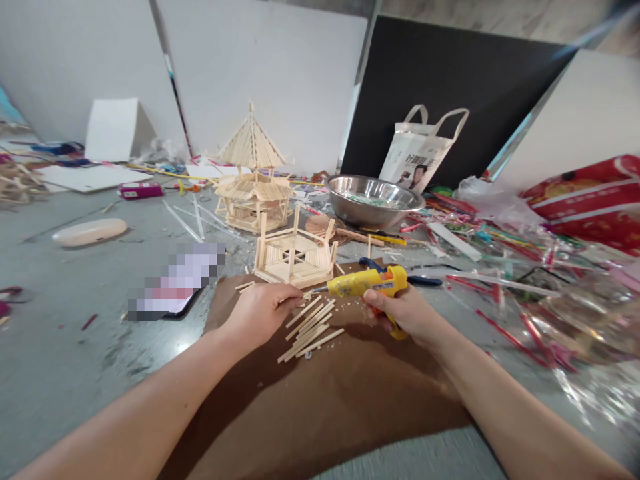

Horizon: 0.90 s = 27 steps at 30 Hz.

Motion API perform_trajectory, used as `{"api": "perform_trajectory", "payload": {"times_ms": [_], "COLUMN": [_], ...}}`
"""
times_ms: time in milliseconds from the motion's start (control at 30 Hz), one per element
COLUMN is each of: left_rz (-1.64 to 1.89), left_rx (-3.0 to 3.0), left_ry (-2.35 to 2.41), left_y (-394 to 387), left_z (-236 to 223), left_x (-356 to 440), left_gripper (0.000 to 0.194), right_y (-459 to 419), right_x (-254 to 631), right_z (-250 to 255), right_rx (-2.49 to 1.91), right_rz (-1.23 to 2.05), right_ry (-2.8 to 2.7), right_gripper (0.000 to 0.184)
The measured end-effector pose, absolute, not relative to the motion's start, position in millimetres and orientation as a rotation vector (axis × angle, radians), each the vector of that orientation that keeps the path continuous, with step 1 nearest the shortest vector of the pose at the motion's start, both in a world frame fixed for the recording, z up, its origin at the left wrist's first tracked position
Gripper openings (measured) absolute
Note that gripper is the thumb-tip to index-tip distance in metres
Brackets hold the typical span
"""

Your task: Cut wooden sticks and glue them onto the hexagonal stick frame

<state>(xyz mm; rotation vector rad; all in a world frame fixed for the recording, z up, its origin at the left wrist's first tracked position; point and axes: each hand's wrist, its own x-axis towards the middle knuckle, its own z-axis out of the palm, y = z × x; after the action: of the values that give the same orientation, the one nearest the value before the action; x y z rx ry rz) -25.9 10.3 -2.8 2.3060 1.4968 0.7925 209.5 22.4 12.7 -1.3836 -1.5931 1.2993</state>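
My right hand is closed around the handle of a yellow glue gun, its nozzle pointing left. At that nozzle, my left hand pinches what looks like a short wooden stick, mostly hidden by the fingers. Below the fingertips, several loose wooden sticks lie slanted on a brown board. Just behind my hands stands a six-sided stick frame with upright posts. Farther back is a stick pavilion with a pointed roof.
A phone and a white oval case lie to the left. Behind the gun are blue-handled pliers and a metal bowl. Plastic scraps and straws cover the right side. A white bag leans against a black panel.
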Motion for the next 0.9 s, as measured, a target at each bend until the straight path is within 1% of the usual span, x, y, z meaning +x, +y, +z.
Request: {"api": "perform_trajectory", "payload": {"times_ms": [300, 700, 900], "left_rz": [0.799, 0.91, 0.887], "left_rx": [2.298, 2.204, 2.134], "left_ry": [1.511, 1.481, 1.486], "left_y": [10.0, 8.2, 9.7], "left_z": [-2.8, 0.7, -1.5], "left_x": [-25.9, -25.2, -25.3], "left_gripper": [0.02, 0.02, 0.022], "right_y": [21.3, 23.2, 25.4], "right_x": [208.7, 210.7, 213.7], "right_z": [14.1, 12.7, 14.6], "right_rx": [-1.394, -1.438, -1.399], "right_rz": [1.295, 1.298, 1.277], "right_ry": [-1.584, -1.588, -1.588], "right_gripper": [0.034, 0.033, 0.03]}}
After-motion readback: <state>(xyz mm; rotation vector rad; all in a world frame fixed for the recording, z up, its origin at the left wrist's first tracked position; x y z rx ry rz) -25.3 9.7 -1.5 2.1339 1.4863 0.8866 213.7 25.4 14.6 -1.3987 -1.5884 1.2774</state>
